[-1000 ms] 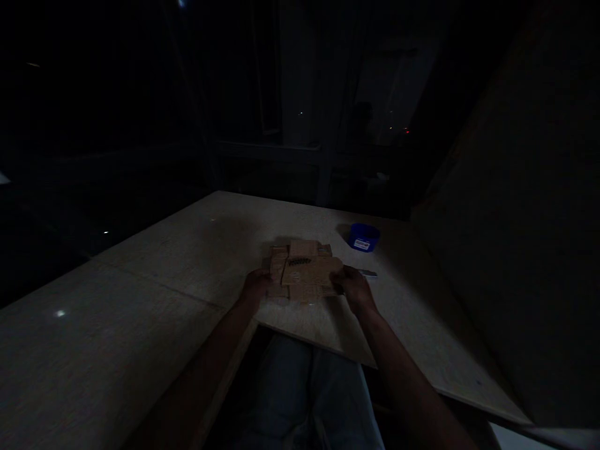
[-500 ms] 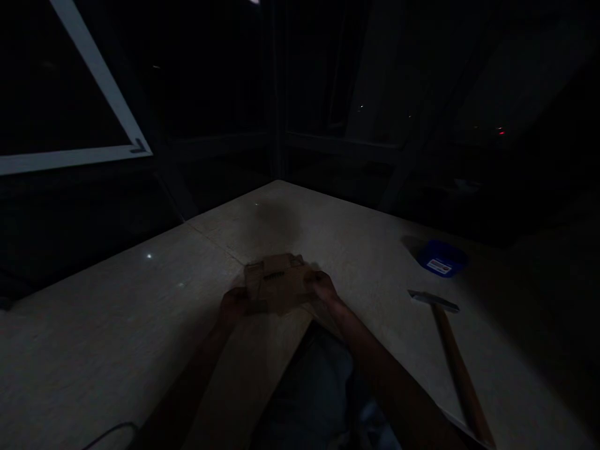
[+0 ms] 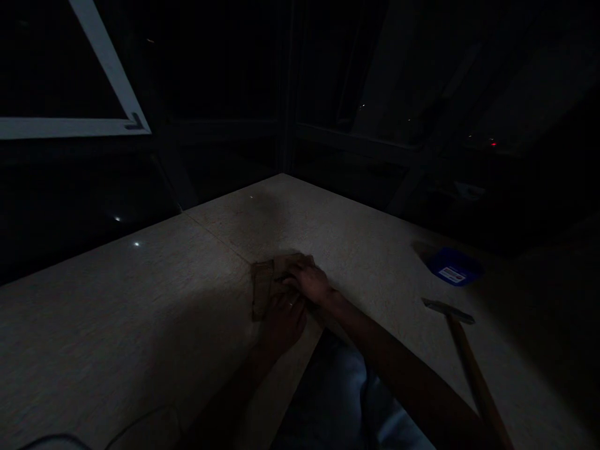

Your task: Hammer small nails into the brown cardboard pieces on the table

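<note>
A piece of cardboard [image 3: 262, 289] is lying on the tabletop [image 3: 365, 262], just ahead of the person's lap [image 3: 337, 394], with both hands covering much of it. The right hand [image 3: 310, 282] is curling over its right part, the left hand [image 3: 282, 320] is overlapping its near side; darkness is hiding the fingers, so whether either is grasping it cannot be told. A blue container [image 3: 464, 259] is sitting well to the right, showing a white label [image 3: 452, 275] too small to read. Nearby, a hammer's [image 3: 469, 356] handle is running out of view.
</note>
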`<state>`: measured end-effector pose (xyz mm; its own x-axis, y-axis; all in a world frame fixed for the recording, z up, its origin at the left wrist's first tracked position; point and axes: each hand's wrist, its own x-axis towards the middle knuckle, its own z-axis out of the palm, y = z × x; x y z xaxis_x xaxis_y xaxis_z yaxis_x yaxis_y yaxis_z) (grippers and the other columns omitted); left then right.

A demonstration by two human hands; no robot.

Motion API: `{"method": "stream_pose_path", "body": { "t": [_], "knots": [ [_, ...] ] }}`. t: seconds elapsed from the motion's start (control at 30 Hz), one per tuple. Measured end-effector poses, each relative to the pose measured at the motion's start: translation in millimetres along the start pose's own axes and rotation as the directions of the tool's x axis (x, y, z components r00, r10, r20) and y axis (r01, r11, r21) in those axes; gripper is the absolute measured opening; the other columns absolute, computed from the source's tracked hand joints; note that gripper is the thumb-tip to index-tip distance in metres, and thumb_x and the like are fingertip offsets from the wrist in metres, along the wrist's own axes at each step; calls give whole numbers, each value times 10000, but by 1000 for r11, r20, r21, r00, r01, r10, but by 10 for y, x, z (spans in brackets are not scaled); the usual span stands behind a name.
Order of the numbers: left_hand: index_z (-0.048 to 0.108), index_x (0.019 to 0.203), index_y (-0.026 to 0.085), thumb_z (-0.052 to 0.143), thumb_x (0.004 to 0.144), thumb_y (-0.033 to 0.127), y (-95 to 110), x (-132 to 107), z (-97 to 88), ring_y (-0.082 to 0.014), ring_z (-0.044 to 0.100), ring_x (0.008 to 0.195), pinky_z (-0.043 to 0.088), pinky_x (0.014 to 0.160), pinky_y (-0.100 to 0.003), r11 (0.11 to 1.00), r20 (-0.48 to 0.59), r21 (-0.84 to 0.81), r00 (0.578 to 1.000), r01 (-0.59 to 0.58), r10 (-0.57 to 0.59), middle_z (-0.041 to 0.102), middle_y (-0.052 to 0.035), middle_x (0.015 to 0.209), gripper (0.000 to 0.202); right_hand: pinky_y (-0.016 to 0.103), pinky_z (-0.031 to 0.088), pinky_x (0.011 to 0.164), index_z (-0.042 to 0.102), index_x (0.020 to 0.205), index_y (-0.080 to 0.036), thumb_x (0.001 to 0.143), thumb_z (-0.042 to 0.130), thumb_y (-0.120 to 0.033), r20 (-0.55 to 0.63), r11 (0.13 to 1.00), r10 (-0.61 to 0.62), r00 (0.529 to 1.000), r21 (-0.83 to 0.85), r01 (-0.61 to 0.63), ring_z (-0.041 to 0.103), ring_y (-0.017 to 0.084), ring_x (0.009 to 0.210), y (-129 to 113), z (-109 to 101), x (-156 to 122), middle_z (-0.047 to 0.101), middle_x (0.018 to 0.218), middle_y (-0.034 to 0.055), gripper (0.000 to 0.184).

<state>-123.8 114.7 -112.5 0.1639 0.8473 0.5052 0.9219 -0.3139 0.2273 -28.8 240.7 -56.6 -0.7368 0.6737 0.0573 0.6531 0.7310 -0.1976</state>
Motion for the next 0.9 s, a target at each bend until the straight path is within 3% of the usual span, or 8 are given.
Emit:
{"method": "stream_pose_path", "body": {
  "t": [0.1,0.2,0.27,0.43,0.6,0.77,0.9],
  "knots": [
    [568,1356,140,511,943,260,-61,-10,69,-298,512,1316,410,1078,-487,997,7,-31,998,68,-67,571,-169,1415,433,344,528,879,703,1128,-191,1015,519,-377,90,996,-72,993,-39,76,662,236,1035,57,35,114,678,1197,115,285],
    [538,1392,146,534,930,266,-80,-28,80,-307,502,1321,402,1079,-496,989,36,-43,989,142,-141,562,-170,1426,477,332,516,931,720,1106,-175,1001,545,-235,131,973,-221,966,-45,228,645,235,1109,116,60,158,685,1201,110,213],
    [554,1378,153,531,935,267,-67,-36,75,-313,512,1302,406,1062,-500,985,51,-39,984,170,-168,566,-165,1424,458,336,512,959,708,1175,-188,991,540,-178,148,964,-254,956,-40,263,632,231,1148,145,80,161,678,1236,103,250],
    [597,1332,179,548,940,324,-41,-23,55,-332,513,1276,429,991,-502,975,56,-10,974,220,-220,567,-146,1427,421,339,487,1028,607,1364,-267,978,540,-143,82,943,-332,940,2,333,599,220,1229,229,119,120,650,1336,55,411],
    [634,1270,196,542,949,340,-25,28,23,-330,545,1207,431,939,-510,967,83,12,964,253,-254,610,-132,1372,364,394,480,1062,593,1386,-220,984,526,-150,96,874,-478,873,-48,484,614,248,1218,320,132,96,678,1295,102,414],
    [636,1260,217,553,937,332,-2,60,14,-336,545,1188,421,933,-516,958,91,21,953,287,-288,615,-124,1368,353,377,477,1079,495,1476,-191,982,485,-117,16,871,-492,871,27,491,577,239,1282,371,157,66,609,1397,128,500],
    [621,1280,225,546,937,329,6,52,25,-325,534,1202,422,941,-500,953,71,12,950,303,-303,603,-119,1383,367,415,504,1052,399,1539,-214,959,499,-123,60,879,-475,878,84,470,557,260,1307,393,112,28,549,1462,137,596]
  ]
}}
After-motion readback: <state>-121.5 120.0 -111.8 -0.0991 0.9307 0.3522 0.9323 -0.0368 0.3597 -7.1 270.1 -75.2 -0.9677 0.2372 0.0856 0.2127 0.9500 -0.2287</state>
